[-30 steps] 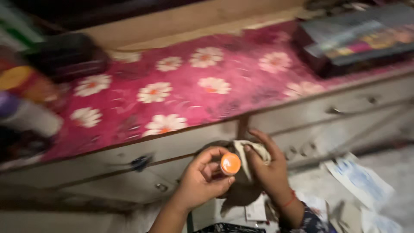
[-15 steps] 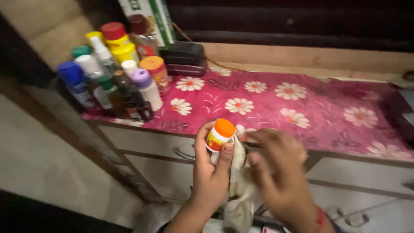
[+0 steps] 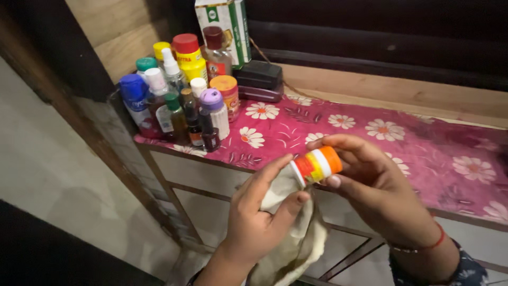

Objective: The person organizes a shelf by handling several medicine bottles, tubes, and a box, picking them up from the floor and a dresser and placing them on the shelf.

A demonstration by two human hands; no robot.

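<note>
Above the front edge of the counter [image 3: 455, 175], which carries a pink flowered cloth [image 3: 370, 137], both hands meet at centre frame. Right hand [image 3: 370, 185]: fingers closed around a small bottle [image 3: 316, 165] with an orange cap, held tilted on its side, cap end towards the right. Left hand [image 3: 259, 217]: grasping a crumpled pale rag [image 3: 296, 238], pressed against the bottle's base; the rag's loose end hangs below the hand. Far left corner of the counter: a cluster of upright bottles and jars [image 3: 180, 100], well apart from the hands. Beside the cluster: a dark case [image 3: 259, 79] and a green-and-white carton [image 3: 225, 24]. Below the counter: pale drawer fronts [image 3: 201, 175].
</note>
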